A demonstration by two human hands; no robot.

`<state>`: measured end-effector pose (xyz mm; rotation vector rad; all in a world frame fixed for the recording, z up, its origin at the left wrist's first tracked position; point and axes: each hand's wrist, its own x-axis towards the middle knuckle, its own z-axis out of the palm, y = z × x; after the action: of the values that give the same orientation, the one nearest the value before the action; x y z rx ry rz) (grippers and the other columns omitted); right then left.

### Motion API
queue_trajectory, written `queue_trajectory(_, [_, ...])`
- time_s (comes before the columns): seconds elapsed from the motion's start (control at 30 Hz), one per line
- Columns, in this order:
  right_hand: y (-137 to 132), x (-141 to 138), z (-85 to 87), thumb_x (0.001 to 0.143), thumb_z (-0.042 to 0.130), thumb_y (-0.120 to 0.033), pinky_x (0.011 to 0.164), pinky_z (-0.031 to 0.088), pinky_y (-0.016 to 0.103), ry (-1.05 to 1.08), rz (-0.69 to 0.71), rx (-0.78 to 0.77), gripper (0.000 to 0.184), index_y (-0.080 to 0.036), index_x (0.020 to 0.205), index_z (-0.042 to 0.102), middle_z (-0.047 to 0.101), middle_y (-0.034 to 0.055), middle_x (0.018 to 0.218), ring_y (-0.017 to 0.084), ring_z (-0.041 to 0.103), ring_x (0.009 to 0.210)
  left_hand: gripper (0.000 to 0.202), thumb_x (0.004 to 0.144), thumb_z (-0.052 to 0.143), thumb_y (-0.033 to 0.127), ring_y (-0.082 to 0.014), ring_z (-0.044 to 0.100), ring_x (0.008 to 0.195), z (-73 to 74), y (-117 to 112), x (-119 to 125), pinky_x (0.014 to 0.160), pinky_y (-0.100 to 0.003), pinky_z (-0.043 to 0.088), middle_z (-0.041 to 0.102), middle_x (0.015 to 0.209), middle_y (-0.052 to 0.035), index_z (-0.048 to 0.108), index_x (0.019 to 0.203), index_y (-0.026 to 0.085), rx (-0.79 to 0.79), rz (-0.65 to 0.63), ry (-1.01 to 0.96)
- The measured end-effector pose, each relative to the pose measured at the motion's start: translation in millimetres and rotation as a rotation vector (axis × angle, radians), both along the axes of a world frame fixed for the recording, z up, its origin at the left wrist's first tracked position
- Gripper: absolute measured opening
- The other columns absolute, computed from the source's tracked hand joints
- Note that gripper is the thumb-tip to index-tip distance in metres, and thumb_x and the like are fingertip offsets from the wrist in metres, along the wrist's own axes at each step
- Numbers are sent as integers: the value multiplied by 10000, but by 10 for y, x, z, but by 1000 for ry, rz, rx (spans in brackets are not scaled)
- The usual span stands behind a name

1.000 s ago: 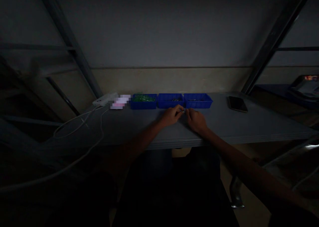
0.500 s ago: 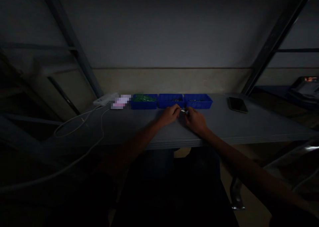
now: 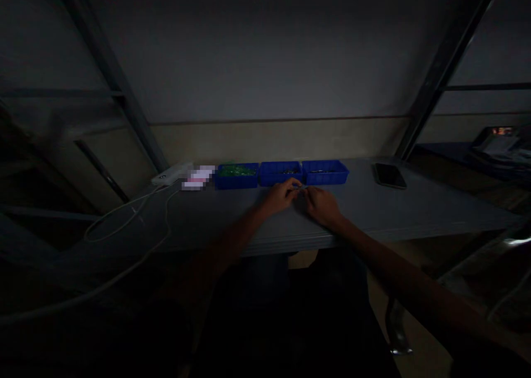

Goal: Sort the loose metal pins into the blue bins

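Note:
My left hand [image 3: 281, 196] and my right hand [image 3: 322, 205] are close together just above the grey table [image 3: 249, 223], in front of the blue bins. Fingers of both hands are bent in a pinch around a small part between them, too dark and small to name. Behind my left hand stands the middle blue bin [image 3: 269, 176], with small metal-looking pieces in it. The right blue bin [image 3: 338, 177], behind my right hand, also holds small dark pieces. Green plastic-looking items [image 3: 235, 170] fill the left blue bin [image 3: 236, 183].
A phone [image 3: 390, 176] lies on the table to the right. At the left are a white device [image 3: 168, 174] with a white cable [image 3: 95, 218] trailing off the front edge, and a blurred-out paper [image 3: 199, 177]. Metal posts rise on both sides.
The bright whitish piece seen between my fingers earlier no longer shows clearly. My left fingers have spread slightly; the hands stay close together. The whole view has shifted a little.

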<state>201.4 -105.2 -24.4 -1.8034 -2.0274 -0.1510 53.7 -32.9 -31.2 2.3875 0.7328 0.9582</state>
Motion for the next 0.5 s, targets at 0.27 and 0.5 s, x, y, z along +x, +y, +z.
queue_trajectory(0.27, [13, 3, -35, 897, 371, -382, 625, 394, 272, 99, 8, 96, 384, -148, 1196, 430, 677, 97, 909, 210, 626, 741, 158, 868, 403, 256, -108, 550, 592, 64, -25, -4, 586, -210, 392, 562, 622, 27, 525, 896, 159, 19, 100, -18])
queue_trajectory(0.5, [36, 28, -75, 906, 365, -331, 598, 368, 258, 64, 34, 139, 268, -170, 1075, 497, 671, 92, 909, 194, 619, 726, 269, 892, 355, 282, -97, 530, 574, 91, -62, -8, 589, -205, 385, 550, 588, 26, 531, 730, 160, 10, 101, 26])
